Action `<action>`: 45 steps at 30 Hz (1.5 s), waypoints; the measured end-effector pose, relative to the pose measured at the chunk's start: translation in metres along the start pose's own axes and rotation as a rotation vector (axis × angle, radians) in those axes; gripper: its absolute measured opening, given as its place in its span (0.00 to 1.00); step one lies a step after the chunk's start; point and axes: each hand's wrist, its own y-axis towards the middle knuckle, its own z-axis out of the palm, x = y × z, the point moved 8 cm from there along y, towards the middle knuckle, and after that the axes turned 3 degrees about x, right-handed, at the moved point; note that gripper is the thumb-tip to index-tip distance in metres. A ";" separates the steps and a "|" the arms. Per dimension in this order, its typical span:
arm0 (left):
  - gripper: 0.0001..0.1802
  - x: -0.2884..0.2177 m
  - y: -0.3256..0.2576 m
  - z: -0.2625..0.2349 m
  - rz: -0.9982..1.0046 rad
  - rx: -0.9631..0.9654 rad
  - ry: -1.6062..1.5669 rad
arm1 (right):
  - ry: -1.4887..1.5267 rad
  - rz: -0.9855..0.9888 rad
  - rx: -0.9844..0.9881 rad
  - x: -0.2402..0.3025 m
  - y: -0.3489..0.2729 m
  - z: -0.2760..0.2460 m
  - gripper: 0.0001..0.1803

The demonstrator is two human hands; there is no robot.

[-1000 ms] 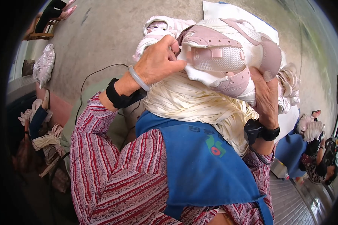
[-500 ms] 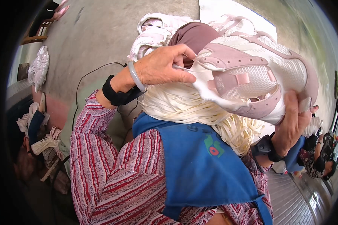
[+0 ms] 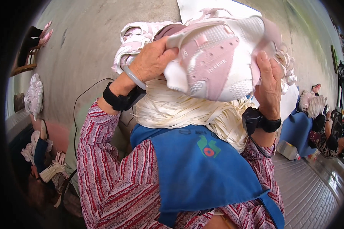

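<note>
A white mesh shoe upper with pink overlays (image 3: 227, 57) is held up in front of me, over my lap. My left hand (image 3: 151, 59) is closed on its left end, thumb on top and the other fingers partly hidden. On its right side, my right hand (image 3: 269, 82) grips the edge, thumb upward. Part of the upper is smeared by motion. Beneath it, a thick bundle of cream laces (image 3: 179, 108) lies across my lap above the blue apron (image 3: 206, 179).
More pink and white shoe uppers (image 3: 132, 44) lie beyond my left hand. A white sheet (image 3: 187, 7) is on the floor at the far side. Other people (image 3: 328, 143) sit at the right edge. A plastic jug (image 3: 288, 150) stands at the lower right. A dark cable (image 3: 80, 110) runs at left.
The shoe upper has been turned, so its printed pink side panel now faces me, and it has moved left. My right hand has shifted left with it; my left hand still grips the left end.
</note>
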 end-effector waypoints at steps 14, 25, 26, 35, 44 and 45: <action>0.40 0.053 -0.012 -0.005 -0.247 0.367 -0.254 | -1.185 -0.690 0.275 -0.016 -0.022 0.056 0.41; 0.32 -0.032 -0.003 0.006 -0.032 0.218 0.311 | -0.871 -0.745 0.328 -0.002 0.011 0.048 0.35; 0.30 -0.027 -0.005 0.014 -0.335 0.198 0.163 | -0.816 -0.827 0.259 0.003 0.008 0.044 0.36; 0.33 -0.041 -0.003 0.028 -0.161 0.004 0.336 | 0.004 -0.140 0.286 -0.038 0.006 -0.031 0.34; 0.38 -0.055 -0.017 0.048 -0.162 0.007 0.546 | -1.019 -0.500 0.093 0.005 -0.030 0.032 0.44; 0.38 -0.060 -0.015 0.044 -0.059 0.033 0.626 | -0.987 -0.488 0.069 -0.002 -0.022 0.030 0.42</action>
